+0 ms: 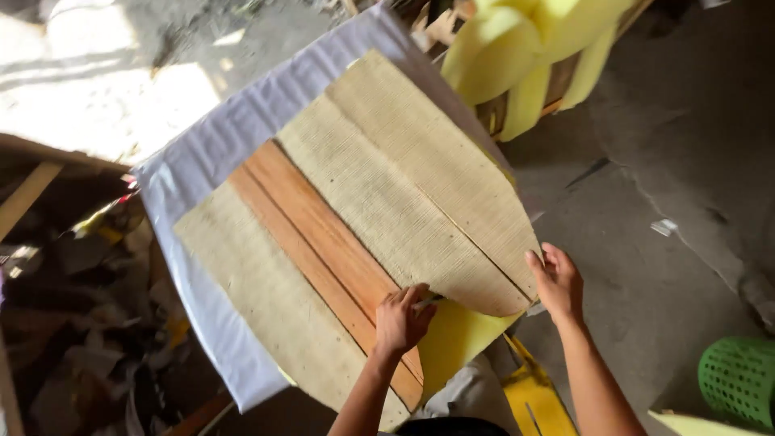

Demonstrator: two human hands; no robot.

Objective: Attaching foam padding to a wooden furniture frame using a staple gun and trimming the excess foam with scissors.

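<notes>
A large shaped wooden panel (363,202) lies tilted in front of me, with pale rough boards on either side of an orange-brown plank (323,242). White fabric (202,169) wraps its left and top edges, and yellow foam (456,339) shows under its near end. My left hand (401,319) presses on the panel's near end, fingers curled at the edge of the curved pale board. My right hand (557,282) grips the panel's right edge from the side.
More yellow foam (525,48) is draped over a wooden frame at the top right. A green plastic basket (739,379) stands on the concrete floor at the lower right. Scraps and wooden offcuts (73,307) pile up on the left. A yellow object (533,400) lies by my feet.
</notes>
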